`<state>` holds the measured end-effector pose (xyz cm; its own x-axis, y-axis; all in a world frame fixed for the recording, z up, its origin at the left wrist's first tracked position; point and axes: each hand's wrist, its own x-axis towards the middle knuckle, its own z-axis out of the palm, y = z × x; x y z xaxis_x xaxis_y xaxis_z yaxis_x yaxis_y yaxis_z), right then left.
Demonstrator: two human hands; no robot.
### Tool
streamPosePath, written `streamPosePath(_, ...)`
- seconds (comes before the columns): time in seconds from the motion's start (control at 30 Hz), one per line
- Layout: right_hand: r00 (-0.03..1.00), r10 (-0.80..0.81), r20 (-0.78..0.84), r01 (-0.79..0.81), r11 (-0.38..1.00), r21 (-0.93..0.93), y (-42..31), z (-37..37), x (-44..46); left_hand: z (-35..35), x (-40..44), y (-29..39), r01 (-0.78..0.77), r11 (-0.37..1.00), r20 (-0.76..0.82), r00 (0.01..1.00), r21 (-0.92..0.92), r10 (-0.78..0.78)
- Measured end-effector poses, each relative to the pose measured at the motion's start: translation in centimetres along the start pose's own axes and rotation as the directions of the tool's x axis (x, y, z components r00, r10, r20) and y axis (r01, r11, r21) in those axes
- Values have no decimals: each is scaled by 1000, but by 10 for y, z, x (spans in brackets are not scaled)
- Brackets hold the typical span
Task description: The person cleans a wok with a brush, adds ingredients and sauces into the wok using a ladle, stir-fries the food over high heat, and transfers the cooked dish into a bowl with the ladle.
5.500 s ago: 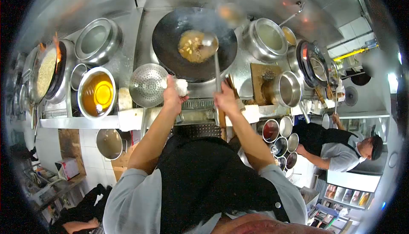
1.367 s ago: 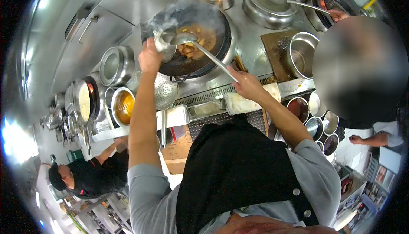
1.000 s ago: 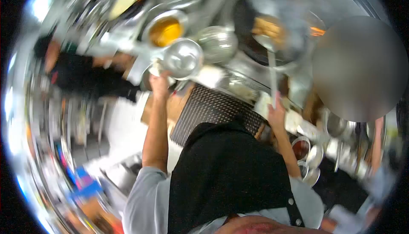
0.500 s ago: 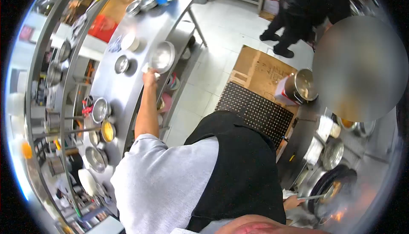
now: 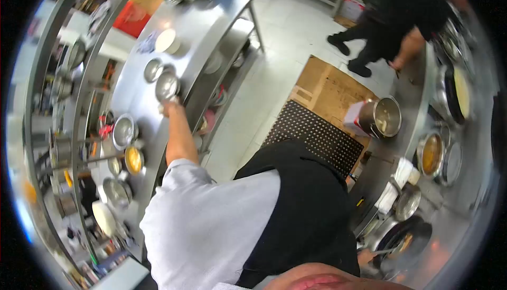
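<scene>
At the left, my left hand (image 5: 170,107) is closed on the rim of a steel bowl (image 5: 167,87), with a bit of white cloth at the fingers. The bowl is tilted over the steel table, close beside a smaller steel bowl (image 5: 153,70). Low on the right, my right hand (image 5: 365,257) is wrapped round the handle of a long metal cooking utensil (image 5: 388,251); its working end is too unclear to name. That utensil reaches into a dark wok (image 5: 420,237) with browned food (image 5: 406,242) in it.
A white tub (image 5: 167,41) and several bowls, one with yellow contents (image 5: 134,160), stand on the steel table (image 5: 198,39). A large pot (image 5: 387,117), a pan of orange-brown liquid (image 5: 431,154) and a steel strainer or bowl (image 5: 408,203) are at the right. A co-worker (image 5: 404,10) stands beyond the black mat (image 5: 317,134).
My left hand has carried the bowl left and nearer, from the table's edge to over its top. My right hand stays by the wok. The co-worker's arm has come down; a grey blur at right is gone.
</scene>
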<state>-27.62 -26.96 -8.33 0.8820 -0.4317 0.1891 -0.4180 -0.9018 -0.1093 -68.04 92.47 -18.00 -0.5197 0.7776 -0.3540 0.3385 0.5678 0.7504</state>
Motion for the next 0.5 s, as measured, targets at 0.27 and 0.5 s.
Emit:
streamPosePath(0.27,908,396,134,-418,872,254,-61,-49,-6,178,-374,-34,22,990,666,742,-141,78)
streamPosePath(0.5,791,510,337,-258,-222,940,-86,-132,-23,161,-841,-55,-496,868,819,-501,-6,-281)
